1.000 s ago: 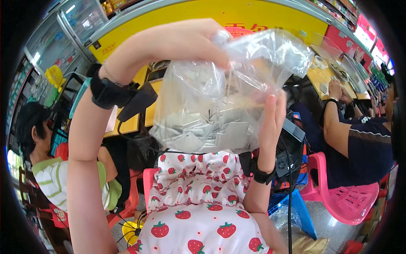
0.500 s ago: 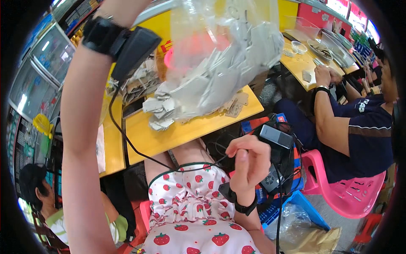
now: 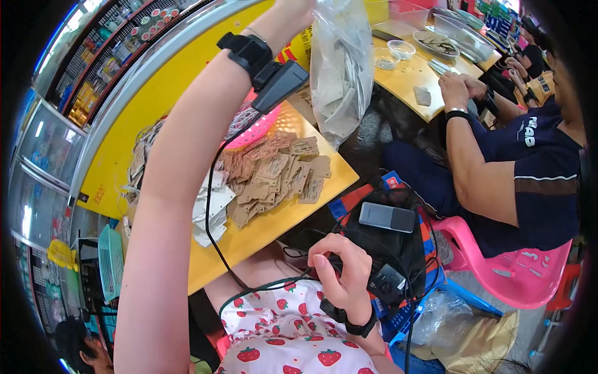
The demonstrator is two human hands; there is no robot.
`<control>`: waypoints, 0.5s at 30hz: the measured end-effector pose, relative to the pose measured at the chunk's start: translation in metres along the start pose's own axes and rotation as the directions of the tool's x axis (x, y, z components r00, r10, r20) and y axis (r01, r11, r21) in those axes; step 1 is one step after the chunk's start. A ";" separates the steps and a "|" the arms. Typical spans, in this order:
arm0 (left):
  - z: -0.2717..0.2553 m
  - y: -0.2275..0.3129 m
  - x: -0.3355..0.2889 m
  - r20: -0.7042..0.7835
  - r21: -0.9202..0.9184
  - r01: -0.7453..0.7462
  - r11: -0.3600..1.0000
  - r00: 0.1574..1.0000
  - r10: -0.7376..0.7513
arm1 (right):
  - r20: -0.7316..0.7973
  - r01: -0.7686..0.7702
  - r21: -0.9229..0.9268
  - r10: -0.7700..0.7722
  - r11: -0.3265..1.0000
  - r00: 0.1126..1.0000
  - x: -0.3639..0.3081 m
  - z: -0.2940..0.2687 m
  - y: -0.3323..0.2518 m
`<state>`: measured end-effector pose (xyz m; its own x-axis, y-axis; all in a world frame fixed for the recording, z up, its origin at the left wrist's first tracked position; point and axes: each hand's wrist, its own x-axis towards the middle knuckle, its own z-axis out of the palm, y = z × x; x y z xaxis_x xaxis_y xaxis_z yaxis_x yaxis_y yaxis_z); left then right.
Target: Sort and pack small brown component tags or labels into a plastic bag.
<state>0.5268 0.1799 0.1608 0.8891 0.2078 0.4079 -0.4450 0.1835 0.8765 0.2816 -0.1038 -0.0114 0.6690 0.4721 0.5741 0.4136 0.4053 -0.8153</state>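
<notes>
My left hand (image 3: 294, 9), partly cut off at the top edge, is closed at the top of a clear plastic bag (image 3: 339, 78) of white card tags. The bag hangs beside the right edge of the yellow table (image 3: 324, 181). A pile of brown card tags with small holes (image 3: 268, 181) lies on the table, a few white tags (image 3: 212, 209) at its left side. Over my lap, near the table's front edge, my right hand (image 3: 346, 268) is loosely curled, with nothing visible in it.
A pink basket (image 3: 255, 128) with white strings stands behind the tags. A black cable (image 3: 215, 230) runs from my left wrist across my lap. On the right, a person (image 3: 479, 162) works at another table, above a pink chair (image 3: 517, 274). A grey power bank (image 3: 386, 217) lies on a bag.
My left hand has moved right and lifted the bag off the table, uncovering the brown tags and some white ones. My view has turned slightly. My right hand stays curled over my lap.
</notes>
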 end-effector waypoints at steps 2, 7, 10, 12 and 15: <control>0.001 -0.019 0.006 -0.060 0.016 -0.051 0.999 0.997 0.052 | -0.007 -0.023 0.001 0.023 1.000 1.000 0.003 -0.001 0.004; 0.000 -0.071 0.007 -0.248 0.243 -0.340 0.908 0.884 0.397 | 0.002 -0.003 -0.007 0.003 1.000 1.000 0.006 -0.007 0.007; -0.007 -0.090 -0.004 -0.252 0.428 -0.183 0.885 0.916 0.311 | -0.006 -0.011 -0.005 0.011 1.000 1.000 0.007 -0.009 0.011; -0.005 -0.106 -0.014 -0.313 0.429 -0.159 0.889 0.897 0.312 | -0.012 -0.022 0.012 0.022 1.000 1.000 0.007 -0.008 0.012; -0.014 -0.122 -0.030 -0.374 0.364 -0.072 0.929 0.902 0.216 | -0.011 -0.029 0.034 0.030 0.999 0.999 0.006 -0.008 0.013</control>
<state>0.5529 0.1651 0.0385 0.6656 0.5861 0.4621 -0.4382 -0.1943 0.8776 0.2959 -0.1017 -0.0189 0.6878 0.4751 0.5488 0.3728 0.4176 -0.8286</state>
